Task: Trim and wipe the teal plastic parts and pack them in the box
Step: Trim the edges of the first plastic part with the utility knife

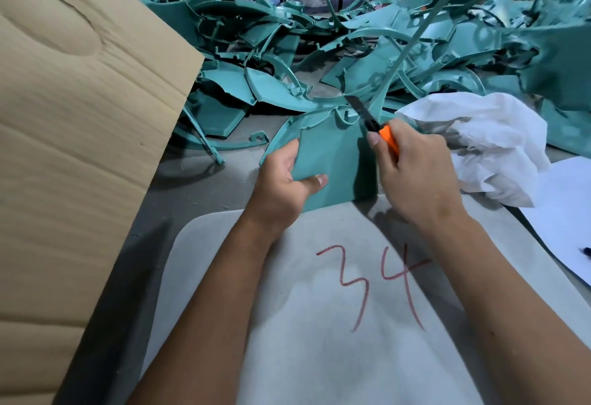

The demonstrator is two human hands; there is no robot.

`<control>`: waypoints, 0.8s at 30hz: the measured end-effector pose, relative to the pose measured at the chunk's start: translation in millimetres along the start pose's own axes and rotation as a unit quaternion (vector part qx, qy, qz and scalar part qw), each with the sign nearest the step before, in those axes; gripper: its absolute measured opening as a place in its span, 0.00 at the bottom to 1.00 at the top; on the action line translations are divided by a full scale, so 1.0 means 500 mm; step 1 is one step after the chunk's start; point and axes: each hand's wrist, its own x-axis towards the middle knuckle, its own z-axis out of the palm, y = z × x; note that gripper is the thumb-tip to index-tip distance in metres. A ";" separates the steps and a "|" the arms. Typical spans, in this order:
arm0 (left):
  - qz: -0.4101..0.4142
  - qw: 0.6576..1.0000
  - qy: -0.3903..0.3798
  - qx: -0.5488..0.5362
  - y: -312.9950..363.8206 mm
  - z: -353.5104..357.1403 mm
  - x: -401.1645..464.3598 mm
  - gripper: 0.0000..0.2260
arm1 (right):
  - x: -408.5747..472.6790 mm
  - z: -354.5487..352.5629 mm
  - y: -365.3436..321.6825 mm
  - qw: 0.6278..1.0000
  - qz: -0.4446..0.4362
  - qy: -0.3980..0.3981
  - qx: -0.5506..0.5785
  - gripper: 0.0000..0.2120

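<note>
trimming a teal part with the knife

the left hand point(284, 180) grips the lower left edge of a teal part point(332, 161), thumb curled over its face and fingers behind it, holding it up over the near side of the bench point(198, 187). the right hand point(412, 164) is closed around an orange knife point(388, 140), index finger laid along the handle, and the dark blade point(359, 110) reaches up and away from that hand to the part's top right corner, where small pegs and a thin strip stick up.

beyond both hands lies a heap of teal parts point(351, 40), seemingly not yet trimmed. a crumpled white cloth point(473, 142) sits just right of the right hand, ready for wiping. a cardboard box flap point(80, 100) rises well to the left of the left hand; the box's inside is not in view.

what could go wrong: the blade works close to the part's thin ribs, so too much push may gouge the face or snap a peg. if the knife slips off the edge it could swing toward the left hand, whose thumb lies on the same panel. the one-sided grip may also let the part twist under the cut.

writing: a grey pad point(319, 324) under the forearms carries "34" hand-drawn in red. no brand is readable.
</note>
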 end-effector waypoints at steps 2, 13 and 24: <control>-0.005 1.000 -0.011 0.008 0.007 -0.014 0.002 0.20 | -0.003 -0.004 0.008 0.999 0.004 0.010 -0.042 0.19; 0.032 0.991 -0.006 0.127 0.059 -0.100 -0.007 0.14 | -0.002 -0.007 0.011 0.996 -0.045 0.035 0.067 0.16; -0.015 0.994 0.023 0.109 0.046 -0.121 -0.002 0.15 | -0.005 -0.011 0.023 1.000 -0.023 -0.013 0.012 0.16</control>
